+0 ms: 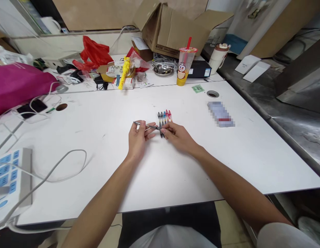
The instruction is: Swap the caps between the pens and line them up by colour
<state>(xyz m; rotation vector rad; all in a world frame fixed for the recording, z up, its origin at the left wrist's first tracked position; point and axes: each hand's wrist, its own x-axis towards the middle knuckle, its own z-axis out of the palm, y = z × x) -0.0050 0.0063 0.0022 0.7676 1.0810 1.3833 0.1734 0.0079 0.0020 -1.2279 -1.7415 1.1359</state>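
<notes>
A slim pen [151, 126] is held nearly level between my two hands above the white table [103, 151]. My left hand [138, 140] pinches its silver end between thumb and fingers, the other fingers spread beneath. My right hand [179, 137] grips the dark end with thumb and forefinger. Just beyond the fingers, several pens [164, 117] lie side by side in a row, with black, blue and red tops. The lower parts of the row are partly hidden by my right hand and the held pen.
A blurred-out phone-like object [221, 114] lies right. Along the back stand a drink cup [184, 67], a white tumbler [218, 59], a metal bowl [163, 70], a yellow stick-like toy [124, 73] and a cardboard box [175, 31]. A power strip [12, 182] with cables occupies the left.
</notes>
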